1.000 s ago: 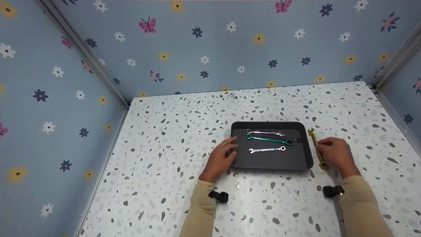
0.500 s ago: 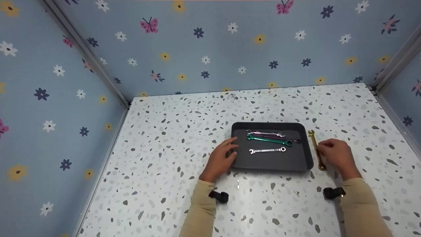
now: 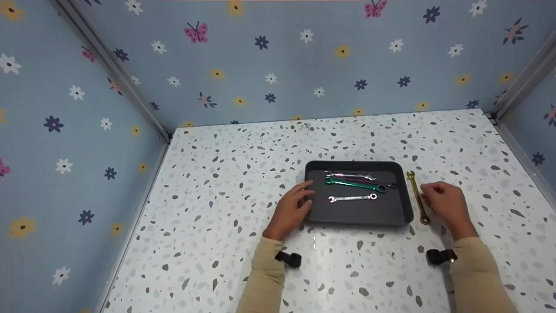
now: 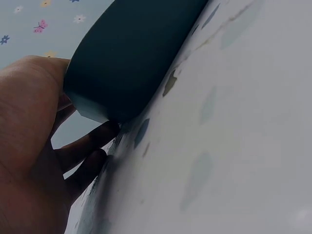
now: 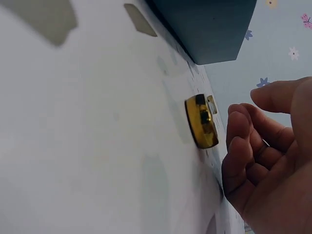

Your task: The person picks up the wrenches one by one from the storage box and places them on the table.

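A gold combination wrench (image 3: 417, 197) lies on the speckled table to the right of a dark grey tray (image 3: 360, 218). My right hand (image 3: 446, 204) is just right of this wrench, thumb and fingers loosely bent. In the right wrist view, a gap separates the fingertips from the gold wrench (image 5: 201, 122). My left hand (image 3: 290, 212) rests at the tray's left rim, its fingertips reaching over the edge. Seen from the left wrist, that hand (image 4: 29, 131) touches the tray's wall (image 4: 122, 53), two lower fingers near the tabletop. Inside the tray are a green wrench (image 3: 355, 184) and a small silver wrench (image 3: 352, 198).
Behind the green wrench, another silver wrench (image 3: 354, 175) and a purple wrench (image 3: 391, 185) lie close together in the tray. Flower-patterned panels (image 3: 286, 65) border the table at the back and sides.
My right hand's fingers have come off the gold wrench and drawn slightly right. The wrench, held at first, now lies on the table. My left hand has stayed at the tray.
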Demonstrator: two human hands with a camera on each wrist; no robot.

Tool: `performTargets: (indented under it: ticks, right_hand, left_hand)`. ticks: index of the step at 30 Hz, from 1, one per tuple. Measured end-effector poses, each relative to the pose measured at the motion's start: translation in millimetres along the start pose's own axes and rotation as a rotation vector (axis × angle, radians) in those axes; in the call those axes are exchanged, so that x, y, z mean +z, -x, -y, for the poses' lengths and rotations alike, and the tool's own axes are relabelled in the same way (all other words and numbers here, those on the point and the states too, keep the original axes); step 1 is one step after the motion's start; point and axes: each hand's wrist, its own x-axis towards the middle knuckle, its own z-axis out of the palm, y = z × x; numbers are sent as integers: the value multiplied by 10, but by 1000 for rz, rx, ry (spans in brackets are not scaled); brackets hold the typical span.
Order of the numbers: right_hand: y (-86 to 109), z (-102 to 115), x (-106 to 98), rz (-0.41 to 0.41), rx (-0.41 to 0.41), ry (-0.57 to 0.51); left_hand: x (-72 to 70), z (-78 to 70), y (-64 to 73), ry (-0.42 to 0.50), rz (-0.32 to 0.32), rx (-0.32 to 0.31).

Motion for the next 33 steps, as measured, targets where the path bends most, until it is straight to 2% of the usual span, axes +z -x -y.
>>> performTargets:
  ticks: [9,17,24,33]
  right_hand:
    - [17,93,0,24,24,-60]
    - [50,184,-8,34,-39,-71]
    - [83,252,4,27,-93,-135]
    - [117,398,37,52,-97,-82]
  left_hand:
    - [-4,-2,-2,9,1,-2]
    - [-3,0,-4,8,4,-16]
    - [0,-2,1,7,-3,7]
    - [5,-11,-1,19,-2,-9]
